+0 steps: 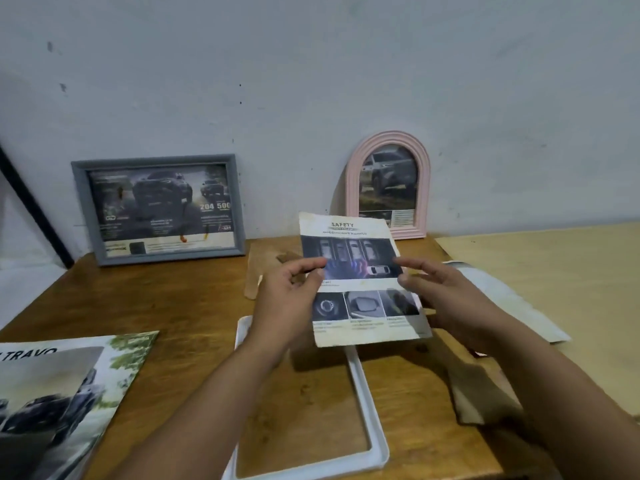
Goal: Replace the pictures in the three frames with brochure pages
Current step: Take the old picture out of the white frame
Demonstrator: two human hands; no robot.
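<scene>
A cut brochure page [356, 251] headed "SAFETY" is held up above the table. My left hand [291, 296] pinches its left edge between thumb and fingers. My right hand [446, 296] holds its right edge with fingers reaching over the front. Below the page lies an empty white frame [367, 407] flat on the wooden table [166, 299]. A grey frame [159, 209] with a car brochure page leans on the wall at the left. A pink arched frame [388, 185] with a car picture leans on the wall behind the page.
The open brochure [59, 393] lies at the table's front left. A brown backing board [266, 261] lies behind my left hand, another brown piece [481, 396] under my right forearm. A white paper [512, 299] rests on a pale board [561, 271] at the right.
</scene>
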